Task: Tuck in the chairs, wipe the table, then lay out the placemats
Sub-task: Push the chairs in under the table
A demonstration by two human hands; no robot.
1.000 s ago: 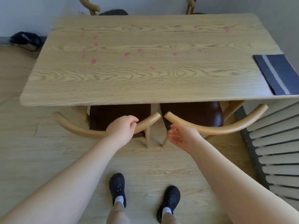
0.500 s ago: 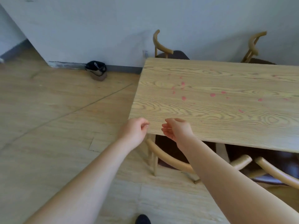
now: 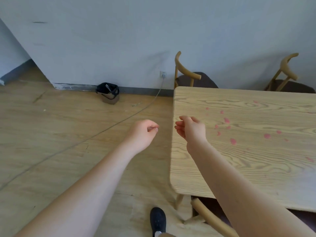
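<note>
The pale grey wall (image 3: 119, 40) fills the upper half of the view and meets the light wood-plank floor (image 3: 51, 134) at a dark skirting strip. The rectangular light-oak table (image 3: 248, 159) occupies the right side, its near-left corner rounded. Pink smears (image 3: 232, 141) are scattered across the table top, right of the right hand.

Two curved-back wooden chairs with dark seats stand at the far edge of the table: the left far chair (image 3: 188, 74) near the table corner, the right far chair (image 3: 289, 72) well apart from it. A third chair, a near wooden chair (image 3: 210, 216), sits under the near edge of the table; only part of its curved back rail and dark seat is visible.

A black and tan bag (image 3: 108, 93) rests on the floor against the wall. A thin grey cable (image 3: 119, 121) runs from a white wall socket (image 3: 163, 74) across the floor.

The left hand (image 3: 143, 132) hangs over the floor, just beside the table edge; its fingers are loosely curled and hold nothing. The right hand (image 3: 191, 129) hangs over the left edge of the table, palm turned left; its fingers are loosely curled and hold nothing. The hands are near each other but apart.

A black shoe (image 3: 158, 219) stands on the floor at the bottom edge.
</note>
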